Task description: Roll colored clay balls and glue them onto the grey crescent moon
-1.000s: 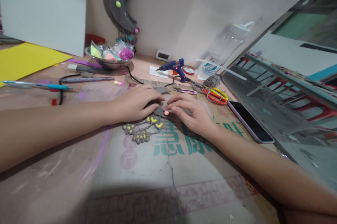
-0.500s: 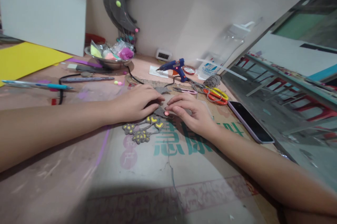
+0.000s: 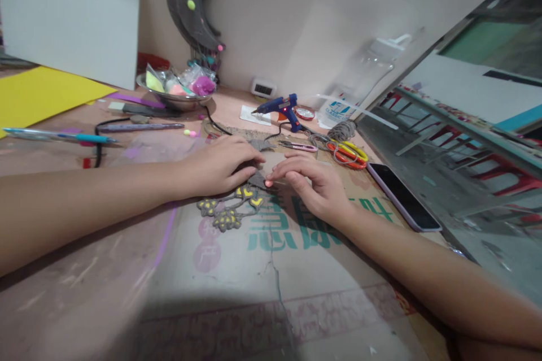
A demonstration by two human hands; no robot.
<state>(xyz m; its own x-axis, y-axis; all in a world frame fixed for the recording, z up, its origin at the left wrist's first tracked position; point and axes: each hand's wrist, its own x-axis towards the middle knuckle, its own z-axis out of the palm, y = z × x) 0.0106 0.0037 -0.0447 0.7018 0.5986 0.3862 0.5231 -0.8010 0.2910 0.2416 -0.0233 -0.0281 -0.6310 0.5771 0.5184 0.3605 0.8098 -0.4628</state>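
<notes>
A dark grey craft piece [image 3: 257,181] lies on the cardboard, mostly covered by my left hand [image 3: 222,162]. The thumb and curved fingers of that hand rest on it and hold it in place. At its lower right edge sits a small pink ball [image 3: 269,183]. My right hand [image 3: 315,183] touches this ball with the tip of its index finger; the thumb stands apart and nothing is gripped. Just below, grey flower and heart shapes with yellow filling [image 3: 227,218] hang off the piece on thin strands.
Behind the hands are a blue glue gun [image 3: 279,107], a pink cutter [image 3: 298,147], orange and yellow scissors [image 3: 349,156] and grey cord [image 3: 342,130]. A phone [image 3: 402,197] lies at right. A metal bowl [image 3: 182,102] of bagged clay and pens [image 3: 59,136] are at left.
My right hand has shifted slightly right, its fingers drawing together and the index finger now on the pink ball. My left hand has stayed where it was.
</notes>
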